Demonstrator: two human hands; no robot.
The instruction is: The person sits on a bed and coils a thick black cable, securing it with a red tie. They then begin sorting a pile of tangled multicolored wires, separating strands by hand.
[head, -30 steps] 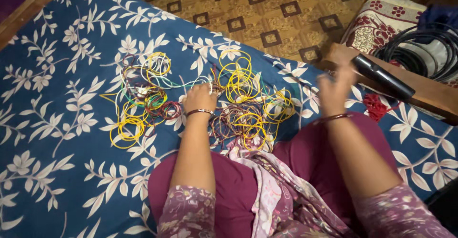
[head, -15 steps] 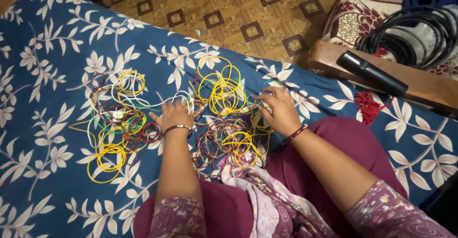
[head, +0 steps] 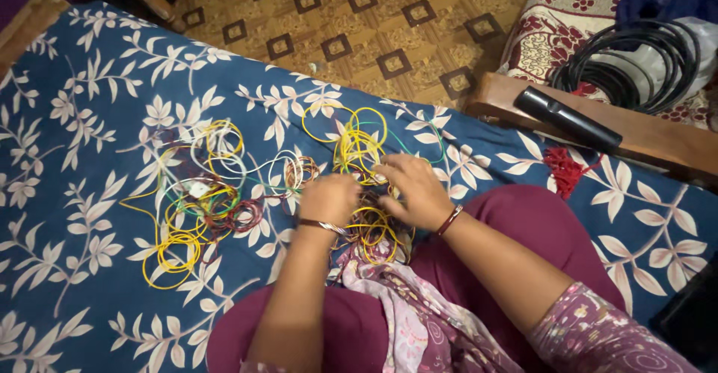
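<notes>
Both hands are down in the near heap of bangles, a tangle of yellow and dark red rings on the bed just in front of the person's lap. The left hand is curled over the heap's left side, fingers bent into the rings; whether it has any pinched I cannot tell. The right hand lies beside it, almost touching, fingers spread and pressed on the rings where the yellow cluster meets the heap; its grip is hidden too. The step in hand looks like gathering or sorting this heap. The next move would call for a firm pinch on a few rings and a clean lift, since they overlap and may snag.

A second spread of bangles, yellow, white, green and red, lies further left, apart from the hands. Toward the bed's far right edge sit a red tassel, a wooden ledge with a black tube, and coiled black cable.
</notes>
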